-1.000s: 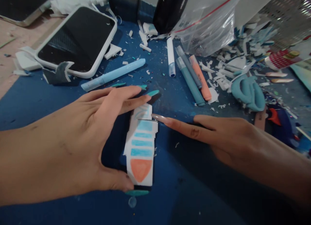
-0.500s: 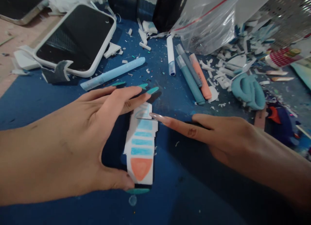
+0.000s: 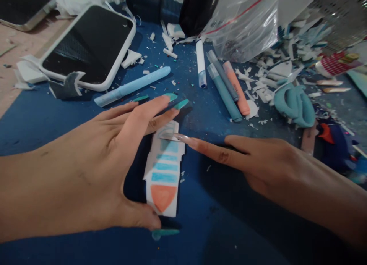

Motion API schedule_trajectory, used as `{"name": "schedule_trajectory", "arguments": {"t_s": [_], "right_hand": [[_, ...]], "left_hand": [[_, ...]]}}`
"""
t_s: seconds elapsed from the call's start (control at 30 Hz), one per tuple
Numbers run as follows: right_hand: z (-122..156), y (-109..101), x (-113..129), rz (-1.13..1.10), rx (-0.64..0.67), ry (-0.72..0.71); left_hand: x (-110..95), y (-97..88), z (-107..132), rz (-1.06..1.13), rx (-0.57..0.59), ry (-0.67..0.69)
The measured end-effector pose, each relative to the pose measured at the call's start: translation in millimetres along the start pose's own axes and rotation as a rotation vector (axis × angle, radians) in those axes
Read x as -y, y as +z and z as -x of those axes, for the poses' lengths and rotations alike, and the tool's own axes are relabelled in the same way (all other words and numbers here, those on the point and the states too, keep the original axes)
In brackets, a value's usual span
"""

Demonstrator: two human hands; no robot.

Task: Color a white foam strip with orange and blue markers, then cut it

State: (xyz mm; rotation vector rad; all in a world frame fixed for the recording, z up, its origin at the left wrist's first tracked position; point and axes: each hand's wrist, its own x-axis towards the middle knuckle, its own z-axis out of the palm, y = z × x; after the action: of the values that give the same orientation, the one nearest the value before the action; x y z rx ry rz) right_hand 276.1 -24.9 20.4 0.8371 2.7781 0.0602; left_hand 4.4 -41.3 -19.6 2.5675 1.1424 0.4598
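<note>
A white block (image 3: 174, 207), coloured with blue bars and an orange rounded tip, lies on the dark blue work surface. Its side edges are stepped. My left hand (image 3: 120, 154) spans it, the thumb at the near end and the fingers at the far end, holding it down. Closed around a thin craft knife (image 3: 169, 136) is my right hand (image 3: 252, 154), index finger stretched along the blade. The blade lies across the block's far part, above the blue bars. The knife's handle is hidden under the hand.
A white-cased phone (image 3: 91, 47) lies at the back left, near a light blue marker (image 3: 134, 85). Several markers (image 3: 225, 93) lie behind the hands. White scraps (image 3: 266, 81), a teal carved piece (image 3: 294, 104) and a plastic bag (image 3: 243, 32) are at the back right.
The block's near end has swung slightly left, and my left thumb has shifted a little nearer to me. The blade has moved slightly left and tilted.
</note>
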Motion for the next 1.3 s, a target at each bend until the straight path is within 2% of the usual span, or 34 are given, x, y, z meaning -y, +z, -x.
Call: {"name": "schedule_trajectory", "arguments": {"t_s": [0.13,0.53,0.7,1.0,1.3], "right_hand": [[0,-1,0,-0.037,0.004,0.013],[1,3,0,0.037,-0.124,-0.016],[3,6,1,0.031,-0.12,0.002],[6,6,0,0.083,-0.153,-0.001],[11,7,-5,0.049,-0.117,0.01]], "left_hand": [[1,-0.4,-2,0.01,0.026,0.031],[1,-3.3,-3,-0.102,0.03,0.075],[0,-5.4,-4,-0.136,0.059,0.086],[2,-4.1,-5,-0.074,0.08,0.051],[2,-5.2,-5,-0.104,0.093,0.061]]}}
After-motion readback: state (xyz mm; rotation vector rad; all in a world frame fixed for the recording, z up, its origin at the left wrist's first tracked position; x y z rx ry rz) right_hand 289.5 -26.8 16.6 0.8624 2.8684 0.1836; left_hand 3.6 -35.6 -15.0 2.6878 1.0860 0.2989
